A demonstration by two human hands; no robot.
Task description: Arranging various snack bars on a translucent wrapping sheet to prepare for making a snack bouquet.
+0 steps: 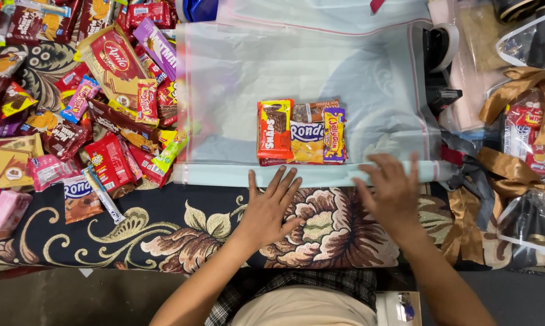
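So far four snack packs [301, 133] sit on the clear wrap [236, 78]; both hands, left [271, 205] and right [394, 188], lie flat and empty on its near edge, wrap unfolded.

The right hand [393, 193] is smeared by motion, so its fingertips cannot be told apart where they meet the folded edge of the clear plastic sheet [296, 66]. The far end of that sheet runs off the top edge. In the small stack of snacks [301, 133], the lower packets lie under the upper ones and only their borders show. The heap of snack packets [85, 90] at the left is cut by the top and left edges, many half buried. At the right, the ribbon-tied bags [529, 139] are cut off, their contents unclear behind glare.
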